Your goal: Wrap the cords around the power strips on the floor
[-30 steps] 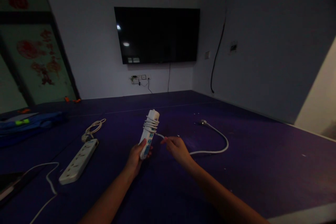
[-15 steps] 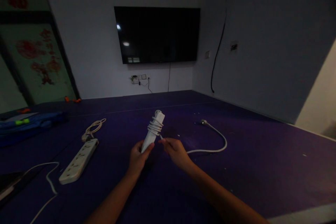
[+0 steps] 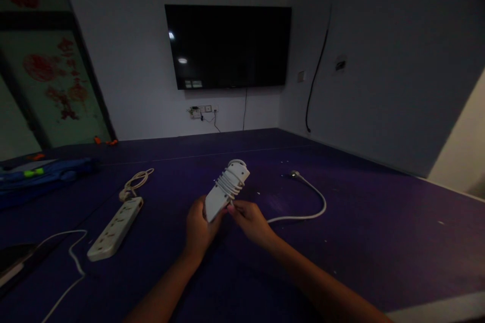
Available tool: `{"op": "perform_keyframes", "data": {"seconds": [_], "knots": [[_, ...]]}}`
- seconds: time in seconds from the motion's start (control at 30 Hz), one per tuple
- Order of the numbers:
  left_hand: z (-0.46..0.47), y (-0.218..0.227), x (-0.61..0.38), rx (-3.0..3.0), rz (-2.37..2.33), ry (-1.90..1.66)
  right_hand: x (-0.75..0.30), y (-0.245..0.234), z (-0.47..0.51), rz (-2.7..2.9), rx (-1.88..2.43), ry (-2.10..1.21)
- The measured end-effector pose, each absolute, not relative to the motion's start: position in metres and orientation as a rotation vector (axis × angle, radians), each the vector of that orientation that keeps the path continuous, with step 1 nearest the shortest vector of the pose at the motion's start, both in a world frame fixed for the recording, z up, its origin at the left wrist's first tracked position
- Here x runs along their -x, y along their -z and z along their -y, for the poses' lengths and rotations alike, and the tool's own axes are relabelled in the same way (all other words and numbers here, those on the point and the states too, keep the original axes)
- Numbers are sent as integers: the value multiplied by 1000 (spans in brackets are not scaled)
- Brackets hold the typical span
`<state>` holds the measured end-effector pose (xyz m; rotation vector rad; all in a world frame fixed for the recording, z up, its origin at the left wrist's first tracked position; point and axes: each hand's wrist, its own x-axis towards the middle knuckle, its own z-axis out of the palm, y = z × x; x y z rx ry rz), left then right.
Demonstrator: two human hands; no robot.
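Observation:
A white power strip point(image 3: 215, 203) is tilted up in front of me, its lower end wrapped by the fingers of my left hand point(image 3: 200, 227). Several turns of its white cord point(image 3: 229, 184) circle the upper half. Close beside the strip's right edge, my right hand point(image 3: 250, 219) pinches the cord between thumb and fingers. From behind that hand the cord's free end curves over the purple surface to a plug point(image 3: 294, 174). What my left fingers cover underneath is hidden.
On the left lies a second power strip point(image 3: 115, 229) with its cord bundled at the far end. A thin white cable point(image 3: 76, 260) and blue cloth point(image 3: 49, 174) are further left. A television point(image 3: 231, 48) hangs on the far wall above the purple surface point(image 3: 379, 242).
The power strip has turned in my left hand, so its broad flat face now shows. My right hand has come slightly closer to it, still pinching the cord.

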<state>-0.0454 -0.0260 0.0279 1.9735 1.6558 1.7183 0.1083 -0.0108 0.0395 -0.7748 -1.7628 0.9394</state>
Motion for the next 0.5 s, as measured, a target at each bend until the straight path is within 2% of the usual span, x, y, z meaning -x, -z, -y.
{"op": "perform_keyframes", "data": {"seconds": [0.23, 0.5], "knots": [[18, -20, 56, -2616, -1720, -1792, -102, -33, 9, 1588, 924, -974], [14, -18, 60, -2739, -1667, -1705, -101, -33, 7, 1512, 1080, -951]]}}
